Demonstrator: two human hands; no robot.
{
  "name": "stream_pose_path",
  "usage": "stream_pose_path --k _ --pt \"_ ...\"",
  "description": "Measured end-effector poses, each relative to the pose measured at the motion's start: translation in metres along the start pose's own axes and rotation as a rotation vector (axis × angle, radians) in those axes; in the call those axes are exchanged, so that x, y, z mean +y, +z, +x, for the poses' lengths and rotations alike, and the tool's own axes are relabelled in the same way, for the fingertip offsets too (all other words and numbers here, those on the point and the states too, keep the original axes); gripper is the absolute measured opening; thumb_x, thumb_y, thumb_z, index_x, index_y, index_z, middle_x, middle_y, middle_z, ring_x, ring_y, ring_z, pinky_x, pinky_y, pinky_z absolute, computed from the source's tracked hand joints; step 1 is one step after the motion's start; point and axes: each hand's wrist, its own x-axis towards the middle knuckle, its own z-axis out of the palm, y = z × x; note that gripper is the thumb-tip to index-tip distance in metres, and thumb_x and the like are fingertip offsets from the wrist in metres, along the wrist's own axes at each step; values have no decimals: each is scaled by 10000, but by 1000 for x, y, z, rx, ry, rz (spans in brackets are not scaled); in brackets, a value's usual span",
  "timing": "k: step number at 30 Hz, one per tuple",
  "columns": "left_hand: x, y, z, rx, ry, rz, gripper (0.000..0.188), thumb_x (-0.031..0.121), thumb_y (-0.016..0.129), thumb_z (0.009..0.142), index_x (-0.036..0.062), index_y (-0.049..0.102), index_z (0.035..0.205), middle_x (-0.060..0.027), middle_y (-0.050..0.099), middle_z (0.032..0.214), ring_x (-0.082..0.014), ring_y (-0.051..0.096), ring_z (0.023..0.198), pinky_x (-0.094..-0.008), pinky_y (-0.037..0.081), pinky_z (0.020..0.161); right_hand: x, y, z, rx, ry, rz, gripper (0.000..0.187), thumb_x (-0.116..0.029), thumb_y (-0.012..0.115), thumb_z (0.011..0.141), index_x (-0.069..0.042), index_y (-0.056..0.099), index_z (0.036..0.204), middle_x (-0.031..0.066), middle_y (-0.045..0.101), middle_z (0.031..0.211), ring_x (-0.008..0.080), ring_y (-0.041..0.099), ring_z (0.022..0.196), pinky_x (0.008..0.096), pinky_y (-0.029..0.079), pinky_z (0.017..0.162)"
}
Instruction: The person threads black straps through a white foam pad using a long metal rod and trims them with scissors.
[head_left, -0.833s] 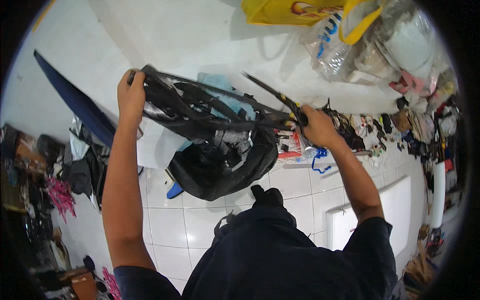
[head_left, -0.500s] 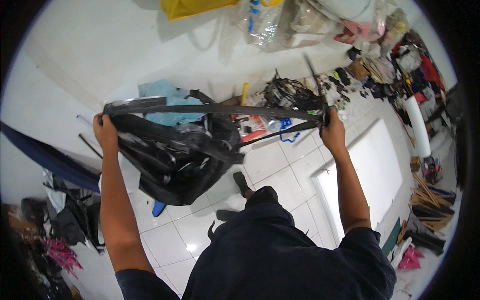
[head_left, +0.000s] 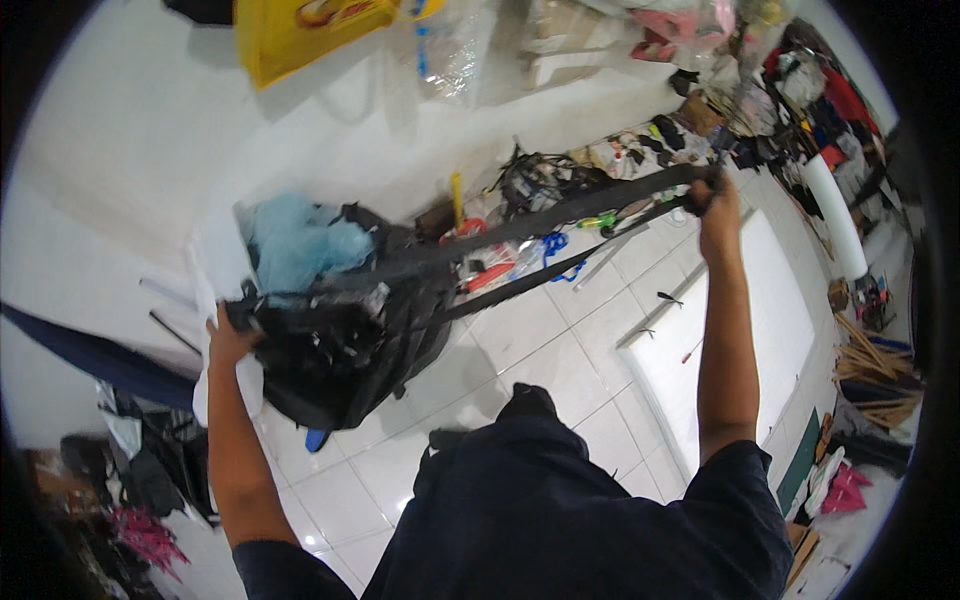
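Observation:
A long black strap (head_left: 565, 213) stretches in a loop across the view, its two runs coming together at the right. My right hand (head_left: 718, 220) is closed on that end, raised over the white slab. A thin dark piece juts up from this fist, too blurred to name. My left hand (head_left: 230, 338) is closed at the other end, beside a large black bag-like heap (head_left: 350, 385) of straps and sheeting. What its fingers grip is blurred, but the strap runs toward it. A crumpled light-blue plastic bag (head_left: 305, 245) lies on the heap's far side.
A white slab (head_left: 760, 320) with small dark tools on it lies at the right. Tangled black cords (head_left: 545, 185) and small items line the wall. A yellow bag (head_left: 310, 35) hangs above. Wooden sticks (head_left: 875, 365) are stacked far right; a dark blue roll (head_left: 100, 350) leans left.
My right hand has moved right and farther away, drawing the strap into a slant. My left hand has come nearer and slightly right. The view has shifted a little.

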Motion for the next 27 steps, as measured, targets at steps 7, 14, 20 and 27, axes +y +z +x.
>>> stream_pose_path --k 7,14,20,27 --pt "280 -29 -158 -651 55 -779 429 413 591 925 36 660 1117 -123 678 1020 -181 633 826 -376 491 725 15 50 -34 -648 159 15 398 38 724 710 -12 552 1066 64 592 920 159 582 823 310 502 688" --pt "489 -7 -171 -940 110 -2377 722 614 404 961 -7 474 1322 -146 630 1156 -266 605 1111 -369 524 898 20 41 -101 -999 549 646 354 -126 736 824 20 551 1089 67 653 868 139 625 727 264 493 565" --pt "349 14 -68 25 -587 -2408 279 146 476 986 -57 515 1174 -159 581 1167 -263 598 1075 -399 500 1010 88 -91 -78 -469 468 449 418 -219 708 859 18 483 1120 57 550 759 154 561 654 287 474 586" --pt "194 46 -149 181 -840 -2082 231 220 464 968 54 617 917 -96 661 818 -230 659 804 -410 556 793 199 -155 -83 -82 439 381 302 -206 670 867 -37 527 1071 11 527 750 122 516 639 249 428 568"
